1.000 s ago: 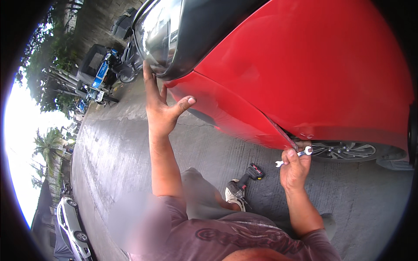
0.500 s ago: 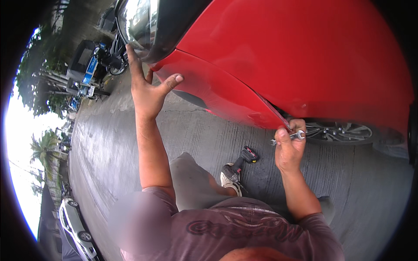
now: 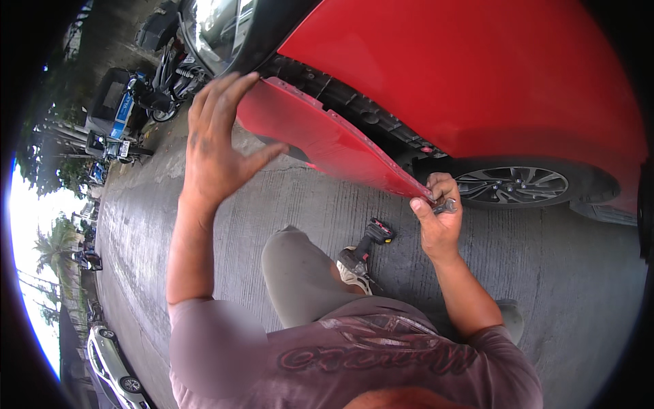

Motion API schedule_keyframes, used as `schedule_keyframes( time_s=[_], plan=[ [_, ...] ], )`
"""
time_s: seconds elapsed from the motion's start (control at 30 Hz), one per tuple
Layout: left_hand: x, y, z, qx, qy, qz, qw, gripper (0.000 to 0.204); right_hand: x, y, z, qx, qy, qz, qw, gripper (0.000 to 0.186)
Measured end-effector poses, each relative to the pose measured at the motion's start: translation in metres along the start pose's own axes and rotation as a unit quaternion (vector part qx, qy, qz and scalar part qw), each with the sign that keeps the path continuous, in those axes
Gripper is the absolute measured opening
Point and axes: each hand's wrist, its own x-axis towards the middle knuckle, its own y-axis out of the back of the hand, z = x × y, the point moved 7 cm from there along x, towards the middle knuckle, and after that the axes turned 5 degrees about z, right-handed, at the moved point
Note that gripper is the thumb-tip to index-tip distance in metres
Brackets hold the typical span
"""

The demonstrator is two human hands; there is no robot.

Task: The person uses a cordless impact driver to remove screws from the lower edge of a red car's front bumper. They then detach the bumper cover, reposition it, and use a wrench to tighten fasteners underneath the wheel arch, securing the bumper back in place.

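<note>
A red car bumper [image 3: 327, 150] stands away from the red fender [image 3: 436, 82], with a dark gap and black brackets [image 3: 361, 105] showing between them. In my right hand [image 3: 439, 228] is a wrench [image 3: 446, 206], and its thumb and fingers also pinch the bumper's rear corner beside the wheel. My left hand [image 3: 218, 146] is open, thumb spread wide, at the bumper's front part below the headlight [image 3: 216, 34]. Its fingertips are at the bumper's upper edge; whether they press on it I cannot tell.
A cordless impact driver [image 3: 364, 245] rests by my shoe [image 3: 354, 276] on the grey concrete [image 3: 157, 225]. The front wheel [image 3: 514, 184] is right of my right hand. Motorcycles [image 3: 122, 123] stand at the far left, and a pale car [image 3: 112, 365] is lower left.
The bumper has come away from the fender, opening a gap along its upper edge. My right hand has moved slightly left with its corner; my left hand has turned, fingers toward the bumper.
</note>
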Motion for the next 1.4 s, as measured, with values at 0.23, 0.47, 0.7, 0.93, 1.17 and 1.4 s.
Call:
schedule_keyframes(
  time_s=[0.23,0.47,0.7,0.93,1.17,1.4],
  plan=[
    [0.045,-0.003,-0.015,-0.133,-0.036,-0.127,0.982,0.046,0.010,-0.003,-0.001,-0.006,0.021,-0.021,1.000,0.041],
    [0.033,0.001,-0.033,-0.146,-0.056,-0.138,0.978,0.032,0.003,-0.012,-0.004,-0.083,0.008,-0.024,0.996,0.056],
    [0.040,-0.007,-0.007,-0.096,-0.148,-0.072,0.982,0.036,0.002,0.018,0.009,-0.128,0.011,-0.067,0.989,0.035],
    [0.030,-0.009,-0.005,-0.133,-0.160,-0.058,0.976,0.032,0.003,-0.003,0.007,-0.104,0.023,-0.090,0.990,0.038],
    [0.045,-0.019,0.006,-0.087,-0.028,-0.200,0.976,0.038,0.012,-0.004,-0.022,-0.246,0.090,-0.106,0.959,0.042],
    [0.034,-0.006,-0.022,-0.119,-0.008,-0.186,0.975,0.036,0.025,-0.034,-0.063,-0.417,0.081,-0.109,0.899,0.032]
  ],
)
